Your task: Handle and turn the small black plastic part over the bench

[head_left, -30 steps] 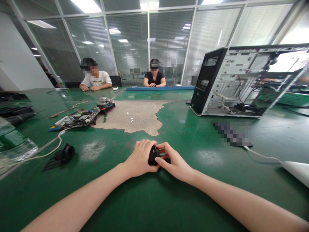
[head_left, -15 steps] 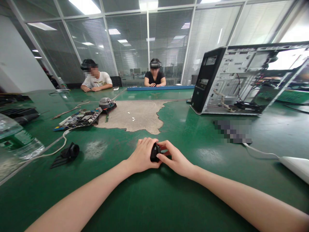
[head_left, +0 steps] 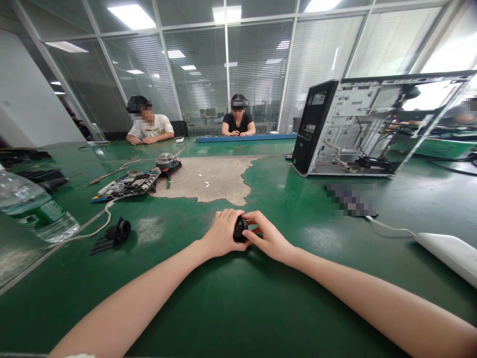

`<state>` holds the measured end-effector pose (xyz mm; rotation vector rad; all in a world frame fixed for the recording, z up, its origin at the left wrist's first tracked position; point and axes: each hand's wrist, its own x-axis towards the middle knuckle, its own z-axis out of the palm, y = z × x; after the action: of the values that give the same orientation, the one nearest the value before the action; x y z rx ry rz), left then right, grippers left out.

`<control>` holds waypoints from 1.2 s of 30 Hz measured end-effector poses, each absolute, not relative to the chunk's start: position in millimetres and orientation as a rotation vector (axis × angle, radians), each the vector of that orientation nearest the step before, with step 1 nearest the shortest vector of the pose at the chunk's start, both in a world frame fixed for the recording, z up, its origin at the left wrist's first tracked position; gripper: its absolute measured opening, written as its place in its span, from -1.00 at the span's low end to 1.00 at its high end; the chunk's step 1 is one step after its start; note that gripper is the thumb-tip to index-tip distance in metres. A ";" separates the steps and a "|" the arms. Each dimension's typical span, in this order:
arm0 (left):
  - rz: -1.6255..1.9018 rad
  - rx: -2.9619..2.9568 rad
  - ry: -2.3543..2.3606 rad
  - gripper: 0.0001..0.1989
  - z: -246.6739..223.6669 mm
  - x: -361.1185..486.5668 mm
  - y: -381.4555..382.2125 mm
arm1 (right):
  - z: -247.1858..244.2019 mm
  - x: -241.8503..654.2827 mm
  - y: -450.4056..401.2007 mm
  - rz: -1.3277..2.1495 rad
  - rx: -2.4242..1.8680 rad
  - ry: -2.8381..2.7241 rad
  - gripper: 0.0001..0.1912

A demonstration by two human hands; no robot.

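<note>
A small black object with a rounded body (head_left: 239, 229) is between my two hands, just above or on the green tabletop (head_left: 223, 293); its exact kind is hard to make out. My left hand (head_left: 222, 231) wraps round it from the left and covers much of it. On its right side, the thumb and fingertips of my right hand (head_left: 269, 237) pinch it. To the left of my hands lies a black plastic part (head_left: 114, 234) with a round collar and a slotted plate.
At left are a water bottle (head_left: 37, 209), a circuit board (head_left: 128, 185) and a white cable (head_left: 97, 226). An open computer case (head_left: 316, 129) stands at right, near a blurred flat device (head_left: 350, 200) and a white block (head_left: 449, 251). Two people sit across the table.
The view has shifted slightly, so the table things sit a little differently in it. Both hands keep their hold on the black object, with barely any movement.
</note>
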<state>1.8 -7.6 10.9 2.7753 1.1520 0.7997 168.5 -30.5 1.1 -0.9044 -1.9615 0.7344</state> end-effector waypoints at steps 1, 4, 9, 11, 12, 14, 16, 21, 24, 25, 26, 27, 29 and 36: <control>0.798 2.778 1.148 -0.39 10.7 1.6 -7.2 | 1.4 168.6 -30.9 0.745 -0.904 -1.965 -0.72; 0.779 2.788 1.153 -0.39 9.9 1.3 -6.2 | 1.8 168.9 -32.0 0.754 -0.877 -1.969 -0.71; 0.796 2.773 1.200 -0.42 8.2 2.3 -6.3 | 0.8 168.4 -32.2 0.687 -0.839 -1.945 -0.80; 0.794 2.783 1.212 -0.43 8.1 2.5 -7.1 | 0.2 167.8 -31.8 0.701 -0.868 -1.916 -0.75; 0.790 2.791 1.215 -0.43 8.3 2.4 -7.6 | 0.0 167.5 -31.7 0.719 -0.886 -1.899 -0.72; 0.787 2.803 1.217 -0.45 8.5 1.7 -8.4 | -0.3 167.0 -31.8 0.782 -0.910 -1.875 -0.69; 0.787 2.809 1.214 -0.44 8.6 0.8 -8.9 | -0.4 166.7 -32.5 0.876 -0.900 -1.863 -0.72; 0.787 2.816 1.203 -0.39 8.4 -0.5 -7.1 | -0.1 165.6 -34.1 0.993 -0.887 -1.849 -0.73; 0.802 2.821 1.174 -0.42 9.3 0.3 -6.1 | 0.3 163.9 -33.7 0.966 -0.917 -1.829 -0.78; 0.802 2.823 1.163 -0.43 9.7 0.8 -6.4 | 0.5 163.2 -33.9 0.949 -0.926 -1.821 -0.80; 0.802 2.820 1.158 -0.44 9.9 1.2 -7.2 | 0.6 162.5 -34.5 0.933 -0.933 -1.814 -0.81; 0.799 2.818 1.153 -0.45 10.0 1.6 -8.4 | 0.7 161.9 -35.5 0.923 -0.938 -1.811 -0.82; 0.818 2.787 1.178 -0.45 9.5 1.9 -11.9 | 0.8 160.9 -38.7 0.923 -0.942 -1.807 -0.82; 0.770 2.722 1.147 -0.46 9.2 -0.3 -19.2 | 0.0 163.5 -46.2 1.017 -0.979 -1.770 -0.70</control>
<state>-0.3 -19.2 9.2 2.7217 1.1469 0.7704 163.5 -46.2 0.0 -0.9786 -1.7704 1.0173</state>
